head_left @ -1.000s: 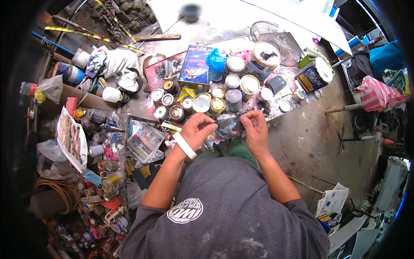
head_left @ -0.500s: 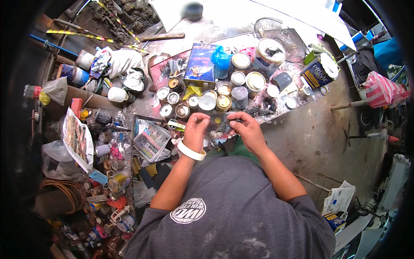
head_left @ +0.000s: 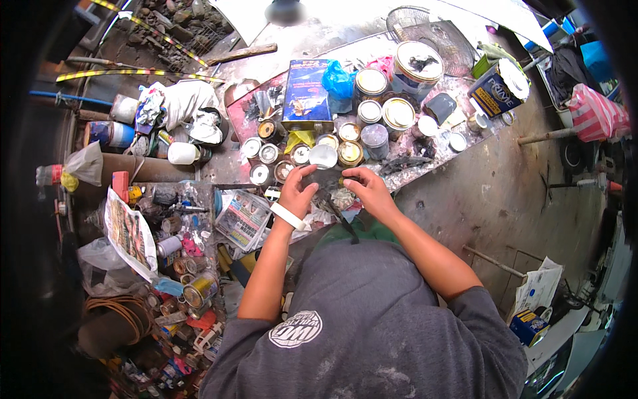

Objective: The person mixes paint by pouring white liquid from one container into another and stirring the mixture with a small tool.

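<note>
My left hand [head_left: 297,193], with a white band on the wrist, and my right hand [head_left: 367,193] are curled at the front of the cluttered worktable, gripping a dark, see-through thin sheet [head_left: 327,181] between them, perhaps plastic. Its exact edges are hard to make out. Just beyond my fingers stand a clear-lidded cup [head_left: 323,157], small open or lidded paint cans [head_left: 350,153] and a grey lidded container [head_left: 375,141]. A black strip [head_left: 341,211] and crumpled paper lie below the sheet, near the green cloth at my waist.
A blue rectangular tin [head_left: 304,90], large cans [head_left: 419,63] and a blue plastic bag [head_left: 337,90] stand farther back. Folded newspapers [head_left: 241,218] and piles of cans [head_left: 200,288] crowd the left. A metal pipe [head_left: 546,136] juts in at the right, above the stained floor [head_left: 493,196].
My hands have shifted slightly up, keeping the dark sheet between them, and my right hand's fingers have drawn inward. The view has shifted a little.
</note>
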A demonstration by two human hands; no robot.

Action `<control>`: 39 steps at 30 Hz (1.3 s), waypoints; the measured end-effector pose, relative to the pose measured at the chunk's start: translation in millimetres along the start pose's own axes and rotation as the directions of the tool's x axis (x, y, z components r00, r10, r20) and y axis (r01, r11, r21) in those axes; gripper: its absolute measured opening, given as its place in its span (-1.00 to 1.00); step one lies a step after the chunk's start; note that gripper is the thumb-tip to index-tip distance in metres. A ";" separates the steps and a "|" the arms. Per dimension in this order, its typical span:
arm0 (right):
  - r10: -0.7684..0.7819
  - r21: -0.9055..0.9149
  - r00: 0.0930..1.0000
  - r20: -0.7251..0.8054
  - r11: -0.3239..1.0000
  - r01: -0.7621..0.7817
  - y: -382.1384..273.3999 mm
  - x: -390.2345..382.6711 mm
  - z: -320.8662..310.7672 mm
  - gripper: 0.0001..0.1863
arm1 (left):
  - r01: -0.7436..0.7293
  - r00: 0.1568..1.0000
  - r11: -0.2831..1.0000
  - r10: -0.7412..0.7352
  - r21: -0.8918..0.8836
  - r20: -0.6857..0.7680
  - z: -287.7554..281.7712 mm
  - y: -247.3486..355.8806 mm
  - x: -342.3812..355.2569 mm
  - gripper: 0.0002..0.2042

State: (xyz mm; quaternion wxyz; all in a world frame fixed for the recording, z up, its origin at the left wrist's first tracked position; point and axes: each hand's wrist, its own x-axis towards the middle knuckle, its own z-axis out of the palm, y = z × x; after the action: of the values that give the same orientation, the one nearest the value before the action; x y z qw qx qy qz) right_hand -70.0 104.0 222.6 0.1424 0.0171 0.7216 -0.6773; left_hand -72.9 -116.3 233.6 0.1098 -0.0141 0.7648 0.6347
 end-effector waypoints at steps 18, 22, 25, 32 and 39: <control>0.100 0.000 0.900 -0.424 0.994 -0.110 71.0 55.9 68.7 -0.65 | -0.117 0.929 0.882 -0.066 0.457 0.365 -21.8 -64.9 130.9 -0.49; 0.104 -0.068 0.870 -0.482 0.985 -0.156 79.6 56.8 77.6 -0.64 | -0.068 0.904 0.898 -0.129 0.435 0.408 -26.6 -69.1 139.8 -0.52; 0.190 0.067 0.850 -0.491 0.981 -0.181 81.3 57.0 83.6 -0.63 | 0.060 0.892 0.928 -0.215 0.368 0.397 -30.8 -78.4 142.0 -0.50; 0.223 0.126 0.845 -0.486 0.975 -0.184 85.4 56.0 87.5 -0.61 | 0.087 0.929 0.968 -0.164 0.235 0.332 -28.1 -97.7 131.1 -0.47; 0.290 0.173 0.853 -0.433 0.956 -0.237 83.6 51.1 83.3 -0.56 | 0.107 0.956 0.979 -0.150 0.176 0.252 -22.6 -93.8 125.7 -0.52</control>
State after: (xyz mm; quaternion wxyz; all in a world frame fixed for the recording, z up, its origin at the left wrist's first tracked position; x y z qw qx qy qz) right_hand -85.6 20.4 126.1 0.0600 0.2815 0.6859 -0.6683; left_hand -183.8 -141.7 123.3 0.2524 0.0296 0.7894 0.5588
